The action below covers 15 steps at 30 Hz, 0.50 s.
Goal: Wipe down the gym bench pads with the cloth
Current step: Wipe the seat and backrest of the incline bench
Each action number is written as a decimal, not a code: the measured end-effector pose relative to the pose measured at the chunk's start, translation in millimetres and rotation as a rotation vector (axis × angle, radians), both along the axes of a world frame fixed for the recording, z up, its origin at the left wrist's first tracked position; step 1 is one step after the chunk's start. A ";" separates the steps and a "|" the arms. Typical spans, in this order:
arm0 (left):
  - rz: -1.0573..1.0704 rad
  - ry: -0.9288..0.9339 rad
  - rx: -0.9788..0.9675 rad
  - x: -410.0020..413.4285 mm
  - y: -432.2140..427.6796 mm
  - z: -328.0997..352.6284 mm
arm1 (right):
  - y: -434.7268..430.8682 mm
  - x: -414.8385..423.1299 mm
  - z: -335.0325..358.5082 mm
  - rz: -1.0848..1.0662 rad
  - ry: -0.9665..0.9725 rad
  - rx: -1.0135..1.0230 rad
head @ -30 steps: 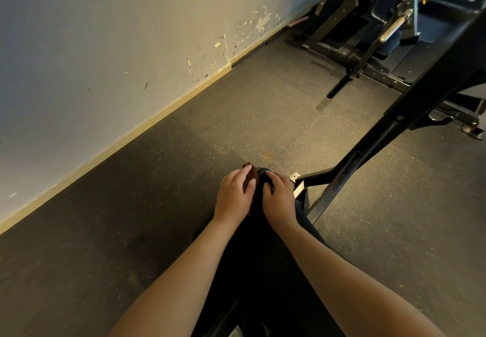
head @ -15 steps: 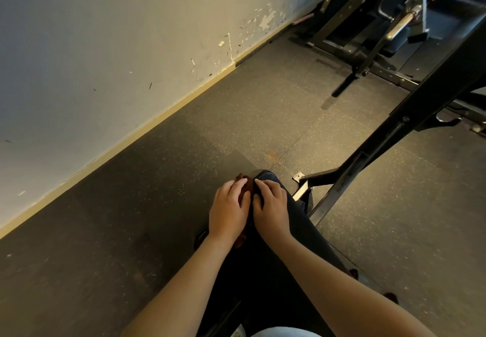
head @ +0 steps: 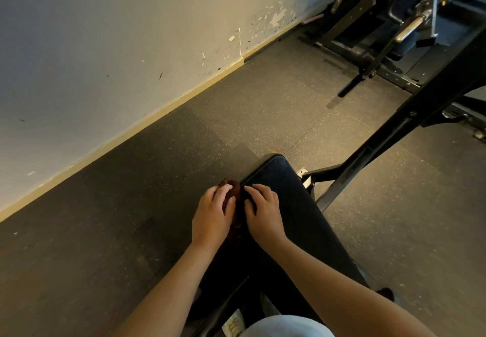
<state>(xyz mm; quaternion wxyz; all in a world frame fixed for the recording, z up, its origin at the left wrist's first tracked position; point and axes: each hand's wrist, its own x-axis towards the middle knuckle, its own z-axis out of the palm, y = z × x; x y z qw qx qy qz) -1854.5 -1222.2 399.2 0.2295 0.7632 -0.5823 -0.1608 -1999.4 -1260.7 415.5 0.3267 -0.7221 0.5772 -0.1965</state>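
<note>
Your left hand (head: 213,218) sits just below the centre of the frame. Its fingers curl over the bunched, dark reddish-brown cloth (head: 233,189), which shows past your fingertips and in the gap between your hands. The cloth lies against the left edge of the black bench pad (head: 286,186), near the pad's rounded far end. Your right hand (head: 264,214) rests just beside the left one on top of the pad, fingers bent, their tips at the pad's left edge next to the cloth. Whether they pinch the cloth or only press on the pad cannot be told. The pad runs from centre frame down toward the lower right. The speckled rubber floor (head: 131,231) spreads around it, the scuffed wall (head: 105,34) fills the upper left, and a black machine frame (head: 410,123) slants across the right side.
</note>
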 end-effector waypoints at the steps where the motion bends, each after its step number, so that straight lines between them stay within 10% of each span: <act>1: 0.008 0.012 0.001 2.1 5.8 -0.6 | 5.5 2.7 0.4 0.016 0.012 0.008; 15: 0.153 0.266 -0.067 7.7 64.6 -15.9 | 55.2 15.5 -1.8 0.072 0.033 0.075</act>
